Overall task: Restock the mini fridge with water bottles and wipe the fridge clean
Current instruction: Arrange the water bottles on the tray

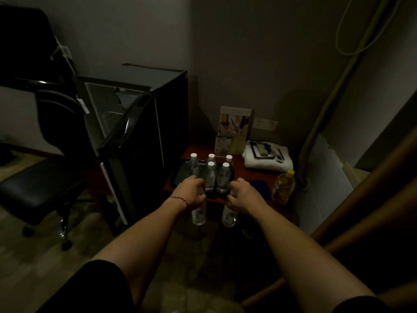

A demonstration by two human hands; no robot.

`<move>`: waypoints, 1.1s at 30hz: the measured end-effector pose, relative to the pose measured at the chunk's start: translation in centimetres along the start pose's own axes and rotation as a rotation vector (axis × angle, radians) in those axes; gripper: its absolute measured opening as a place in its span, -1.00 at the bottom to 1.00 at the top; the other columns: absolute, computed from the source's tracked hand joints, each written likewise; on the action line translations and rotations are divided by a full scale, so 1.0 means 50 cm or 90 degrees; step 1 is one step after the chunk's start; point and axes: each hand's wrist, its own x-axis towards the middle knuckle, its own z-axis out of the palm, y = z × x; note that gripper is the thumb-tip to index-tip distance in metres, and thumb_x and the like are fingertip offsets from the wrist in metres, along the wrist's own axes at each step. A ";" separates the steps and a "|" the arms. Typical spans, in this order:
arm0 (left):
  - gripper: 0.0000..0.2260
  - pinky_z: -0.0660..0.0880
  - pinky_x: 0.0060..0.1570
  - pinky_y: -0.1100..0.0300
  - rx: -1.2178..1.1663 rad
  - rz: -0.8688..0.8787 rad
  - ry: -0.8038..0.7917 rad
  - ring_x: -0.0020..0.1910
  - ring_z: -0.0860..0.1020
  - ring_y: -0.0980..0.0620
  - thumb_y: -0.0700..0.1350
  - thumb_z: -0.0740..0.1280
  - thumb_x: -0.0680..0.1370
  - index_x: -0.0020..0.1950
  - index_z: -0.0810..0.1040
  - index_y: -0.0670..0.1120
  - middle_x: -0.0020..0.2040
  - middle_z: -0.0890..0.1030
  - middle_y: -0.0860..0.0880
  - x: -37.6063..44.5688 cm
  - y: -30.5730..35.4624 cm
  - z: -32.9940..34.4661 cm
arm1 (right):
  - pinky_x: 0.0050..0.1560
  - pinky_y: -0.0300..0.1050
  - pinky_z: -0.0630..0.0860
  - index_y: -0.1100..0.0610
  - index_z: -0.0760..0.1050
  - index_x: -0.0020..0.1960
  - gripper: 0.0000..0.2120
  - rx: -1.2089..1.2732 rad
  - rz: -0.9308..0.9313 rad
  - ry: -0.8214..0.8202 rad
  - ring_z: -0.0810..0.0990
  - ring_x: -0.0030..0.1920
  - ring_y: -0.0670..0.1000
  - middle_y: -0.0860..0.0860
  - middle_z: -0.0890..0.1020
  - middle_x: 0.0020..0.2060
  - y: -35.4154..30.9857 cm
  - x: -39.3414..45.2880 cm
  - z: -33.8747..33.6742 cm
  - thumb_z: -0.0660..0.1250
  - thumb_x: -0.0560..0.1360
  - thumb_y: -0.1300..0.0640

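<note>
Head view: my left hand [191,192] is gripping one water bottle [199,214] by its top, fingers curled round it; my right hand [244,195] is gripping a second bottle [229,215] likewise, both hanging just off the surface [257,177] edge. Five more bottles [211,175] are standing on the dark tray [180,175]. Mini fridge [144,123] is sitting left, door open. White towel [268,161] and yellow bottle [283,185] are lying right.

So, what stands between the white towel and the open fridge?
In the head view, a dark tray of capped water bottles stands between the towel and fridge.
</note>
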 end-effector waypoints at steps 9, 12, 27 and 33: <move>-0.70 0.48 0.18 0.12 -0.006 -0.037 0.018 0.20 0.46 -0.01 -0.03 0.39 0.54 0.26 0.51 -0.02 0.22 0.46 -0.02 -0.168 -0.122 -0.064 | 0.11 -0.01 0.55 -0.01 0.48 0.13 -0.82 -0.011 -0.057 -0.025 0.50 0.09 0.01 -0.05 0.42 0.11 -0.174 -0.095 0.054 0.36 0.55 0.03; -0.71 0.45 0.17 0.12 -0.014 -0.038 0.014 0.20 0.47 -0.02 -0.03 0.39 0.54 0.25 0.52 -0.03 0.21 0.46 -0.02 -0.219 -0.170 -0.085 | 0.11 0.03 0.56 -0.02 0.48 0.12 -0.82 0.001 -0.074 -0.032 0.50 0.08 0.01 -0.06 0.42 0.09 -0.240 -0.117 0.080 0.37 0.54 0.03; -0.73 0.51 0.16 0.04 0.021 -0.154 0.035 0.18 0.50 -0.07 -0.04 0.37 0.51 0.21 0.56 -0.01 0.17 0.47 -0.05 -0.459 -0.591 -0.282 | 0.13 0.06 0.56 0.00 0.51 0.14 -0.81 -0.021 -0.219 -0.079 0.50 0.12 0.06 -0.04 0.43 0.10 -0.733 -0.118 0.259 0.37 0.53 0.09; -0.81 0.51 0.12 0.05 0.006 -0.209 0.082 0.13 0.48 -0.04 -0.04 0.38 0.51 0.12 0.56 0.02 0.13 0.47 -0.02 -0.442 -0.723 -0.356 | 0.12 0.07 0.56 0.02 0.48 0.26 -0.73 -0.030 -0.295 -0.124 0.49 0.10 0.06 -0.03 0.42 0.14 -0.874 -0.018 0.293 0.33 0.56 0.11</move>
